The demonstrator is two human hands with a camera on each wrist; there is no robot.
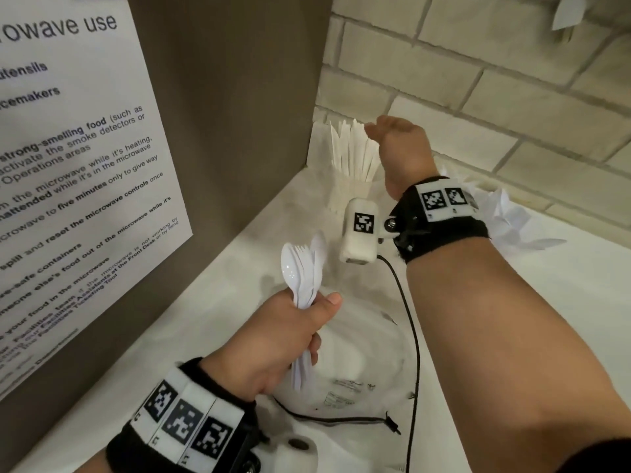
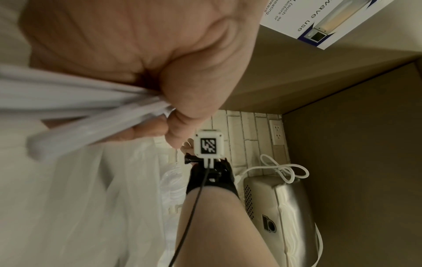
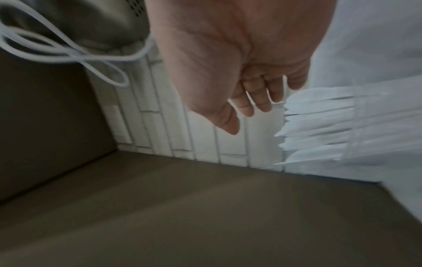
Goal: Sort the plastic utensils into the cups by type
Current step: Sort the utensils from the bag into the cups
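Observation:
My left hand (image 1: 283,336) grips a bundle of white plastic utensils (image 1: 302,268), spoons and forks together, heads up. In the left wrist view the bundle's handles (image 2: 86,112) stick out from under my curled fingers. A cup of white plastic knives (image 1: 355,155) stands in the back corner, blades up. My right hand (image 1: 399,145) hovers just over those knives (image 3: 319,119) with its fingers loose and nothing in it.
A brown cabinet side carries a printed microwave notice (image 1: 68,158) on the left. Brick wall (image 1: 478,80) behind. A clear plastic bag (image 1: 348,356) lies on the white counter below my left hand. More white utensils (image 1: 512,213) lie at the right. A metal appliance (image 2: 280,207) with a white cord stands nearby.

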